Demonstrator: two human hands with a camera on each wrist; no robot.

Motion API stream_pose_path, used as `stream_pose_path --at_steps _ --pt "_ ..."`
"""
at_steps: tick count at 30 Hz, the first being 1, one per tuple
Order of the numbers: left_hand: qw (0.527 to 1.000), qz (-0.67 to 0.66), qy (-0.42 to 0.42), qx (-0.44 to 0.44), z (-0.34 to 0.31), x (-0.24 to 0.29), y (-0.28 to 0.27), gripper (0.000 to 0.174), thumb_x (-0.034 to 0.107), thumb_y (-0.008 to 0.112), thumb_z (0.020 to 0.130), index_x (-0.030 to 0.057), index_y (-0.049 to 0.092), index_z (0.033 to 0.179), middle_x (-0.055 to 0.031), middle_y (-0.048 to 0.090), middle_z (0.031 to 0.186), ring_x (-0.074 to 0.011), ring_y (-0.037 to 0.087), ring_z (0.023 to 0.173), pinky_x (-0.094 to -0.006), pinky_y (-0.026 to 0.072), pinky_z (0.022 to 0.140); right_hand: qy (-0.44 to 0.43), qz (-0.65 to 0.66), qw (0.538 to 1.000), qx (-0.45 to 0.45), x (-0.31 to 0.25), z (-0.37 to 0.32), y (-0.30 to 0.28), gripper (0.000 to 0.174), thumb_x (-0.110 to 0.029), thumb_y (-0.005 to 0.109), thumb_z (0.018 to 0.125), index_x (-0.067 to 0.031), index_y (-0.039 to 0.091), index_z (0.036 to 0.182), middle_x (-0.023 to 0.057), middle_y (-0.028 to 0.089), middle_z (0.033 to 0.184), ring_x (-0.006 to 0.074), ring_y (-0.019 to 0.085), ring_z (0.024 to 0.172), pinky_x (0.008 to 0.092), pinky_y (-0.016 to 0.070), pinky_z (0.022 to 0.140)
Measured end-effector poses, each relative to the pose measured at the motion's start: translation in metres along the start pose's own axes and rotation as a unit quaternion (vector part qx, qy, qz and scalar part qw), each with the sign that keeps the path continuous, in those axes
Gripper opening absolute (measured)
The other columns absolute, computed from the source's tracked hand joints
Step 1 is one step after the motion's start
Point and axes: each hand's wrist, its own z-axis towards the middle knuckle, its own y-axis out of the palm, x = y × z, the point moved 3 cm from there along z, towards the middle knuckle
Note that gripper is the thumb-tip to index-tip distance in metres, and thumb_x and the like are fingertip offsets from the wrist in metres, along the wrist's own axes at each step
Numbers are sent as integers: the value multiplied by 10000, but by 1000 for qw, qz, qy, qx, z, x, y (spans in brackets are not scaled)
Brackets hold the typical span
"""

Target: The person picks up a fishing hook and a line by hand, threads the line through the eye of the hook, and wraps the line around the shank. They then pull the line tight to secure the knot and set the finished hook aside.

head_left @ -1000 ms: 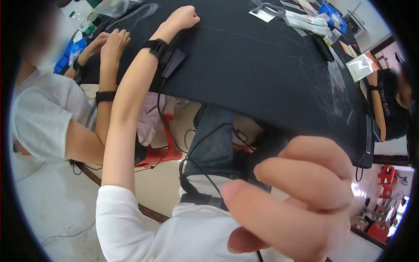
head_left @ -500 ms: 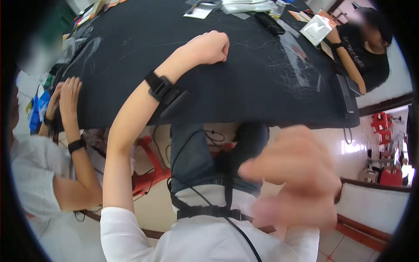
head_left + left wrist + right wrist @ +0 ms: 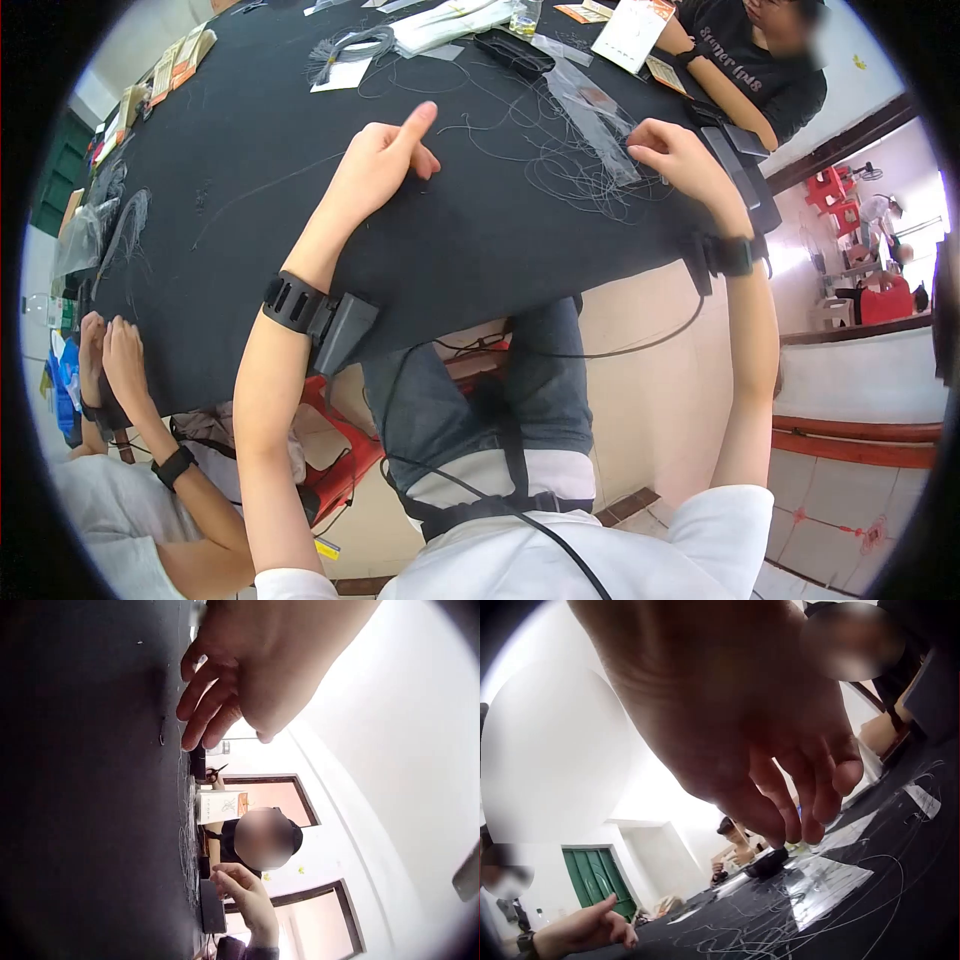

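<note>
My left hand (image 3: pixel 378 170) is held over the black tabletop (image 3: pixel 440 260), thumb raised and fingers loosely bent. Nothing shows in its grasp in the left wrist view, where the relaxed fingers hang close above the cloth. Over the table's right side, my right hand (image 3: pixel 685 165) has its fingers loosely bent and holds nothing visible. It is nearest to a loose tangle of thin grey strands (image 3: pixel 560 170) and a clear plastic strip (image 3: pixel 590 105). In the right wrist view, my right fingers (image 3: pixel 810 802) hang above the strands and clear plastic.
A coil of grey strands (image 3: pixel 352 52) lies on a white card beside white plastic packets (image 3: pixel 455 22). A black case (image 3: pixel 515 50) is behind the tangle. One person at the far right holds a white box (image 3: pixel 632 35); another person's hands (image 3: pixel 115 355) rest at the left edge.
My right hand has moved from close before the head camera out over the table's right side. My left hand has loosened from a fist, thumb now raised. The head view has shifted rightward.
</note>
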Motion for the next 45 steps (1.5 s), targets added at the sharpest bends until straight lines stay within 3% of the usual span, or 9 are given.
stream_pose_path --at_steps 4,13,16,26,29,31,37,40,45 --pt "995 -79 52 -18 0 0 7 688 436 239 930 2 630 567 -162 657 837 -269 597 836 -358 351 933 10 32 998 -61 0 15 21 203 -166 640 774 -10 579 889 12 539 709 83 470 643 218 397 597" --pt "993 -88 84 -12 -5 4 14 481 182 266 844 -51 676 755 -158 662 816 -223 591 839 -282 405 863 -18 54 995 -78 0 33 33 162 -159 634 783 -18 555 769 -11 493 646 58 442 616 213 377 559" --pt "995 -77 66 -23 -5 2 15 493 184 246 874 -37 681 807 -154 652 949 -271 582 953 -353 348 958 -19 65 996 -51 5 31 29 150 -153 631 785 -20 562 791 -16 500 662 59 448 624 209 381 568" --pt "994 -61 95 1 -4 4 11 475 213 233 885 -5 623 1046 -157 649 961 -246 546 1052 -359 304 1001 61 61 996 -34 15 28 8 233 -217 585 793 -4 616 882 74 613 744 148 565 690 287 450 643" --pt "994 -51 92 21 -4 2 11 487 243 226 899 14 627 1050 -149 643 989 -242 533 1073 -352 296 1004 34 43 997 -45 21 31 15 190 -208 575 814 -23 590 850 -13 542 702 67 483 640 208 392 564" --pt "995 -40 90 18 -3 1 12 498 269 222 907 21 628 1052 -142 633 1025 -238 529 1078 -345 295 1003 37 31 996 -78 14 31 17 187 -197 587 804 -13 591 837 -6 544 687 75 488 639 221 395 566" --pt "997 13 73 -16 -2 -3 18 424 292 338 912 16 634 1039 -127 600 1107 -234 540 1056 -326 349 954 35 13 994 -103 6 43 24 180 -167 622 768 6 601 811 16 557 657 96 500 624 252 407 578" --pt "997 -31 65 24 -3 0 18 358 258 451 874 -33 638 962 -141 648 967 -196 600 880 -274 435 791 35 7 991 -132 -2 46 26 178 -156 638 747 9 610 811 30 576 665 109 514 621 259 417 586" --pt "997 -7 70 20 -2 -3 18 355 269 487 859 -34 633 971 -135 658 917 -180 608 821 -272 450 746 34 -62 985 -159 -4 51 26 181 -147 656 716 14 624 793 56 604 682 127 537 627 268 431 596"
